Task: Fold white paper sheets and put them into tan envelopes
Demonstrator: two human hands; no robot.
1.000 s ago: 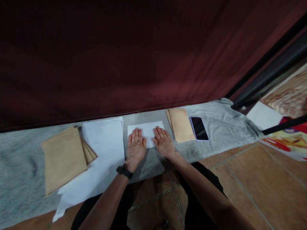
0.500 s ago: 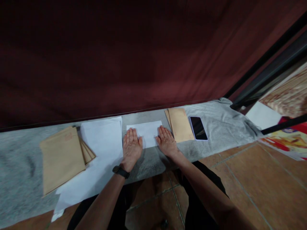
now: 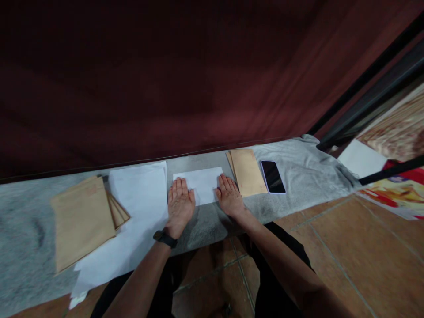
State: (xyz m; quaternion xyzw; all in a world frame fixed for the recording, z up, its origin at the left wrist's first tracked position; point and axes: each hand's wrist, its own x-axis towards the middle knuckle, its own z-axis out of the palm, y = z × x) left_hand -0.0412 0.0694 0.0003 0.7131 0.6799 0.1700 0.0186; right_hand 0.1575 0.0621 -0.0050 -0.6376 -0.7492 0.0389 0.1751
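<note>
A small white sheet of paper (image 3: 203, 181), possibly folded, lies flat on the grey cloth before me. My left hand (image 3: 180, 201) rests palm down over its left end, fingers straight. Over the right end lies my right hand (image 3: 229, 195), also flat with the fingers extended. Just right of that hand are brown paper envelopes (image 3: 248, 172), one partly under another. Left of my left hand spreads a stack of larger white paper (image 3: 141, 194). Several more brown envelopes (image 3: 82, 221) overlap its left side.
A phone (image 3: 273, 176) with a pale purple edge lies right of the envelopes. Grey cloth (image 3: 308, 176) covers the narrow bench. Behind it hangs a dark red curtain (image 3: 185, 88). Dark metal bars (image 3: 367, 95) and a colourful printed box (image 3: 397, 190) stand at the right, above the tiled floor (image 3: 357, 247).
Both hands stay flat on the small white sheet with almost no movement. The whole view has shifted very slightly.
</note>
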